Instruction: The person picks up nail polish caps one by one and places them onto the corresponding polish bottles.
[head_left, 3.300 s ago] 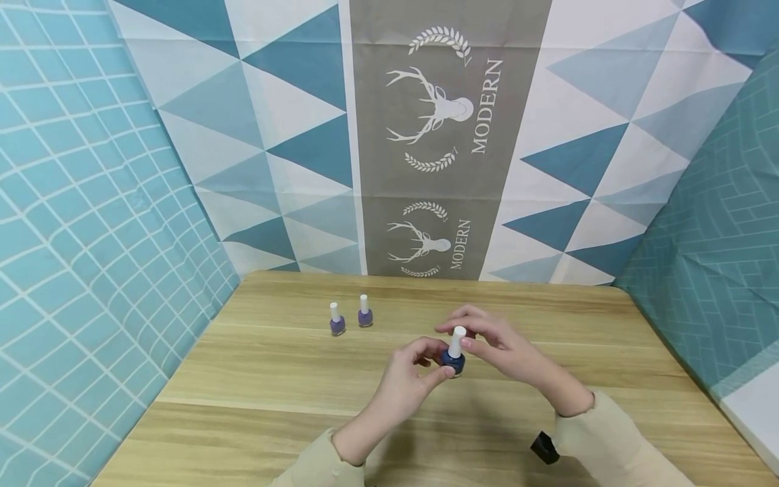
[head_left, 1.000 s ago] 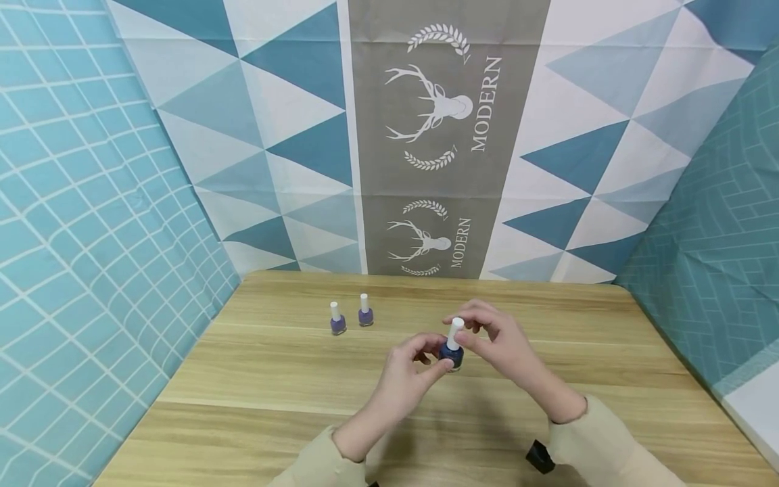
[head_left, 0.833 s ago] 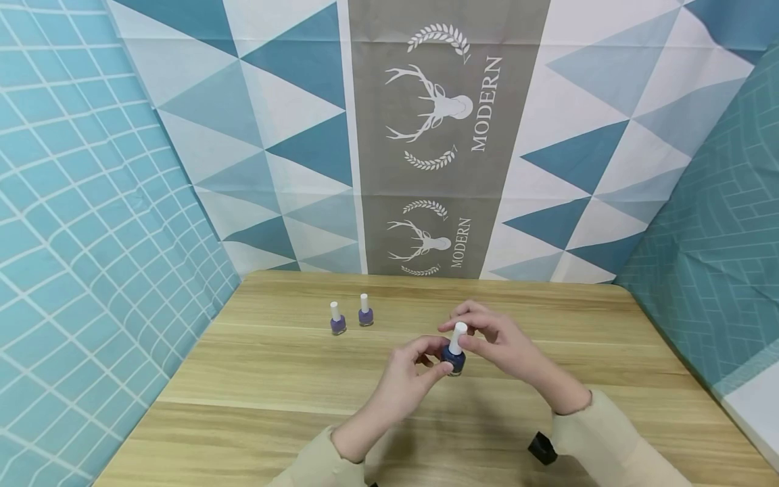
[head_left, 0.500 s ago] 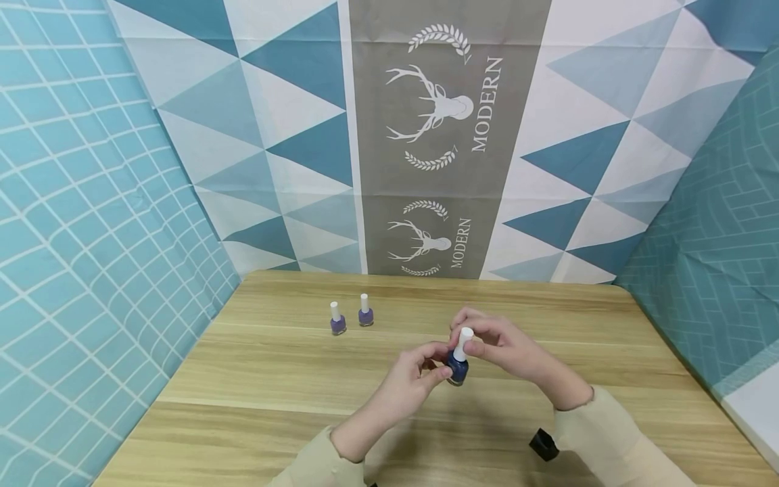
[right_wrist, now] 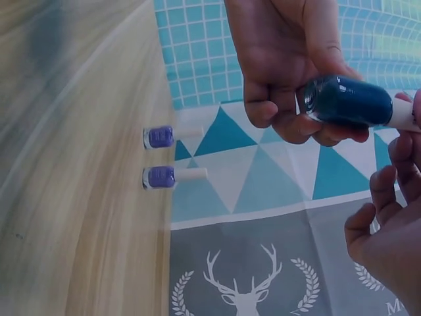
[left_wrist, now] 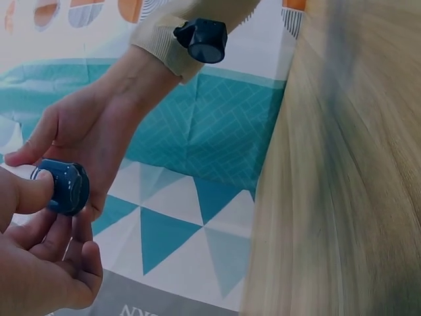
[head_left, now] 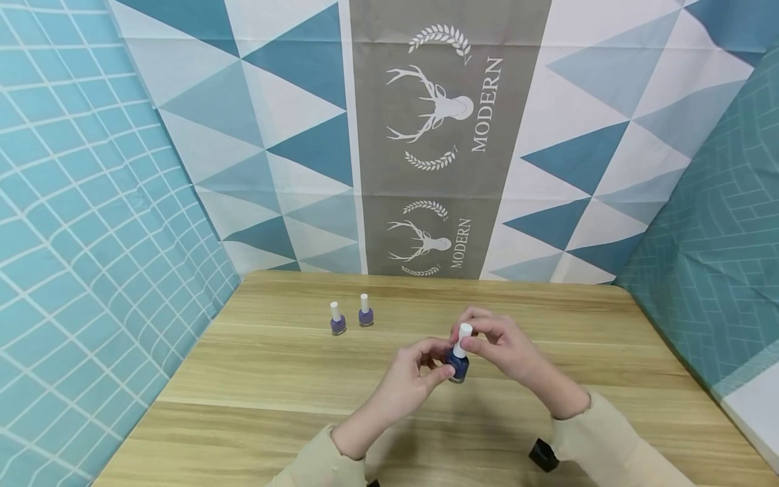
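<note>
My left hand (head_left: 404, 382) pinches the dark blue glass of a nail polish bottle (head_left: 459, 367) between thumb and fingers, above the table. The bottle leans slightly, its white cap (head_left: 464, 341) uppermost. My right hand (head_left: 508, 346) holds that cap with thumb and curled fingers. In the left wrist view, the bottle's blue base (left_wrist: 71, 187) shows between the two hands, and the cap is mostly covered. The right wrist view shows the nail polish bottle (right_wrist: 348, 101) from the side, its cap partly behind the right fingers.
Two purple nail polish bottles with white caps, a left one (head_left: 337, 325) and a right one (head_left: 365, 316), stand upright toward the back left of the wooden table (head_left: 274, 379). Patterned cloth (head_left: 426, 135) hangs behind it. A black wrist camera (head_left: 544, 455) sits at the right sleeve.
The blue bottle has shifted slightly right and toward me, its tilt varying. My right fingers have changed position around the cap while the left hand keeps its hold. Both purple bottles are unmoved.
</note>
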`<state>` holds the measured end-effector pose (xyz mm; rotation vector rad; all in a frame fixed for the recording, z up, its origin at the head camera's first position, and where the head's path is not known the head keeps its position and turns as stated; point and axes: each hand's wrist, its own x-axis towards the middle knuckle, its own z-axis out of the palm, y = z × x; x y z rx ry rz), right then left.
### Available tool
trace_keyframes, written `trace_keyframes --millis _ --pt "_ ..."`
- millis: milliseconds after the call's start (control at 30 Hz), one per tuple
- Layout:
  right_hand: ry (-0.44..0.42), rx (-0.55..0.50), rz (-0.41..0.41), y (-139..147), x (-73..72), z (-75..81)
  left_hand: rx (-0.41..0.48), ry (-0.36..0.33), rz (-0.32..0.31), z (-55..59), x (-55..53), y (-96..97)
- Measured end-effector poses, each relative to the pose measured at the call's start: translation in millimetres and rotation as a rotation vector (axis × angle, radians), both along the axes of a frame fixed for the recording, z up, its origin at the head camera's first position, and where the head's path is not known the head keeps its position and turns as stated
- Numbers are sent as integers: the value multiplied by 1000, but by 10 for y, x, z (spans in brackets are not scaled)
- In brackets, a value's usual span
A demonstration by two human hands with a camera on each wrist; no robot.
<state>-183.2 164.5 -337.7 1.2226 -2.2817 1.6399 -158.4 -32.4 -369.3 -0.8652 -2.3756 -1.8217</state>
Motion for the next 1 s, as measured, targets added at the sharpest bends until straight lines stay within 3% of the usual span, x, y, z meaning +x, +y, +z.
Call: trace_keyframes --millis 633,800,1000 --pt "65 -28 -295 -134 84 -28 50 156 216 -17 17 60" --pt "111 -39 -400 -261 211 80 51 197 304 -42 26 100" --pt "178 -63 -447 -355 306 176 49 249 365 -49 39 111"
